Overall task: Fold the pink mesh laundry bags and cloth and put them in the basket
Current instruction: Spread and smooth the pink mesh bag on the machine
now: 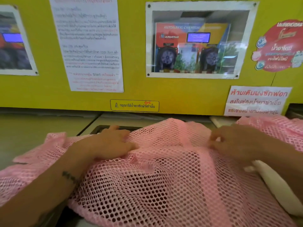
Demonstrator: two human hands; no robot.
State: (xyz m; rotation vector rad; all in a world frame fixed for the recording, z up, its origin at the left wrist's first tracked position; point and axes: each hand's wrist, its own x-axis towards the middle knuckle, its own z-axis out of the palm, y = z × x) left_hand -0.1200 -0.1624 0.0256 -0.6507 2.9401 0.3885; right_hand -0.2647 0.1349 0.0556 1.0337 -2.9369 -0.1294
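Note:
A large pink mesh laundry bag [172,177] lies spread and rumpled over a grey machine top in front of me. My left hand [113,141] rests flat on its upper left part, fingers apart, pressing the mesh down. My right hand [236,141] lies on the upper right part with its fingertips curled and pinching a bit of mesh. More pink mesh [272,126] is bunched at the far right. No basket is in view.
A yellow panel [180,94] with posted notices and a window onto a chemical dispenser stands upright just behind the mesh. A white padded piece [275,185] lies under my right forearm. Grey machine top [32,128] shows at the left.

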